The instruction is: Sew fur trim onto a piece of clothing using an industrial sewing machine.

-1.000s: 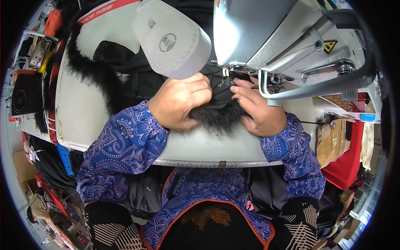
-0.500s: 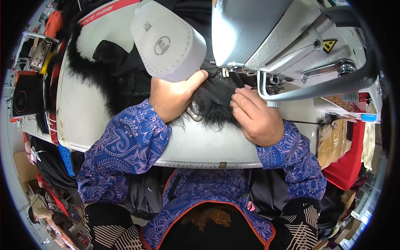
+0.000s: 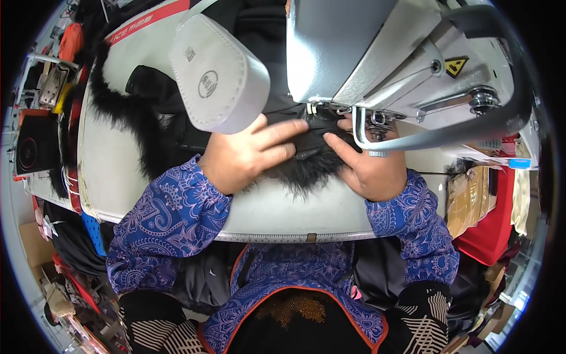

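Observation:
My left hand [image 3: 244, 156] rests with fingers stretched and apart on black fabric [image 3: 315, 131], just left of the sewing machine's presser foot [image 3: 313, 110]. My right hand [image 3: 371, 171] lies opposite it, fingers extended on the same fabric, partly hidden by the machine's metal guard [image 3: 430, 140]. Black fluffy trim [image 3: 300, 174] hangs from the fabric between both hands, over the pale table top [image 3: 283, 215]. More fur trim [image 3: 138, 133] lies off to the left. The grey machine head [image 3: 336, 41] stands just beyond my hands.
A light grey padded housing [image 3: 215, 76] hangs above my left hand. At the far left are a black speaker [image 3: 30, 147] and assorted supplies. On the right are a taped brown package [image 3: 469, 200] and a red plastic bin [image 3: 489, 236]. A ruler [image 3: 265, 237] runs along the table's front edge.
My left hand has gone from gripping the fabric to lying with fingers stretched rightward. My right hand has moved slightly up since the middle frame. The machine appears shifted left in view.

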Demonstrator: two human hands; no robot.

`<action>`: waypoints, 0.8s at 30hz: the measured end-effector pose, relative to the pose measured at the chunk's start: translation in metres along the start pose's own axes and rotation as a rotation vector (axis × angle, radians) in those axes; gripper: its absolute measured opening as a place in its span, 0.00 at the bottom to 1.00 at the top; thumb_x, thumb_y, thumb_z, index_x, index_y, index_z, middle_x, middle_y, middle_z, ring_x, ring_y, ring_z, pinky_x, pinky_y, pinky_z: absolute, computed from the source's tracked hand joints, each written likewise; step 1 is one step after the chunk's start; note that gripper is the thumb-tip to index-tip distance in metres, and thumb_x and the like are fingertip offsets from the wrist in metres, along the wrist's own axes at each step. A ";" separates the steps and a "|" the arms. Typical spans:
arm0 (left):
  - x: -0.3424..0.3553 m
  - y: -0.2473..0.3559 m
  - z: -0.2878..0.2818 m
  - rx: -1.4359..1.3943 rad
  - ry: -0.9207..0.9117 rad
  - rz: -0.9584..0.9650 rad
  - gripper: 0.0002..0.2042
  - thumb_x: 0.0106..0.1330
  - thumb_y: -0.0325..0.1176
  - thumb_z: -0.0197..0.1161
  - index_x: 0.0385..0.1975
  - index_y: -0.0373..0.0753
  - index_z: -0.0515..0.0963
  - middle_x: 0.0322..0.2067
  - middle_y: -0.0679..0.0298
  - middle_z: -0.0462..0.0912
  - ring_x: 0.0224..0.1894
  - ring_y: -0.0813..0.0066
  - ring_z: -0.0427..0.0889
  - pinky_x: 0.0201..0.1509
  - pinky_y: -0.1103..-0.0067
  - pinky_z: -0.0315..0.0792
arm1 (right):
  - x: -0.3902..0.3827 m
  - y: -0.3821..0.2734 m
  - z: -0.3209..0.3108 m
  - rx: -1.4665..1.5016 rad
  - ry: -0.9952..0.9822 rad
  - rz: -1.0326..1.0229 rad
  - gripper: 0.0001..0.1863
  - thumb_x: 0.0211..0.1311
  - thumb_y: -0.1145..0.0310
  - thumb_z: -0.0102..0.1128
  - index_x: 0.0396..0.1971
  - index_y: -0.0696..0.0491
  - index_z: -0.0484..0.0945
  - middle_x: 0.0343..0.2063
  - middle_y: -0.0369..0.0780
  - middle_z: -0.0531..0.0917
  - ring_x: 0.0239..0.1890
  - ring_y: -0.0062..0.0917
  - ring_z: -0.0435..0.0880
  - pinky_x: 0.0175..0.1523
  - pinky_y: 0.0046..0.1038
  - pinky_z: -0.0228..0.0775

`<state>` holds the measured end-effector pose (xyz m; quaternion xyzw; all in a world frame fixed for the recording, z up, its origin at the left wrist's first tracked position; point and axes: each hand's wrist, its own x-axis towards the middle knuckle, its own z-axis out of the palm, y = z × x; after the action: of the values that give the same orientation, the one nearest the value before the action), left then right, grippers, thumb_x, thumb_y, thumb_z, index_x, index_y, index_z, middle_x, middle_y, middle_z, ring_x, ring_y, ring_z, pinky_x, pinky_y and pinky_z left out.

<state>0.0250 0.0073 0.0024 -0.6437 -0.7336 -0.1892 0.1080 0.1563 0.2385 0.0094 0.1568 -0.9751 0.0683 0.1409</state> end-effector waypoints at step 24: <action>0.018 0.001 0.014 -0.110 0.024 0.166 0.08 0.53 0.33 0.59 0.32 0.41 0.78 0.44 0.66 0.82 0.48 0.72 0.79 0.52 0.76 0.75 | 0.009 0.009 0.002 -0.039 0.121 0.116 0.13 0.49 0.65 0.71 0.35 0.54 0.84 0.36 0.38 0.85 0.39 0.34 0.83 0.47 0.34 0.75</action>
<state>0.0243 0.0292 -0.0026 -0.7050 -0.6649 -0.2273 0.0962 0.1448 0.2440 0.0089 0.0929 -0.9734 0.0669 0.1985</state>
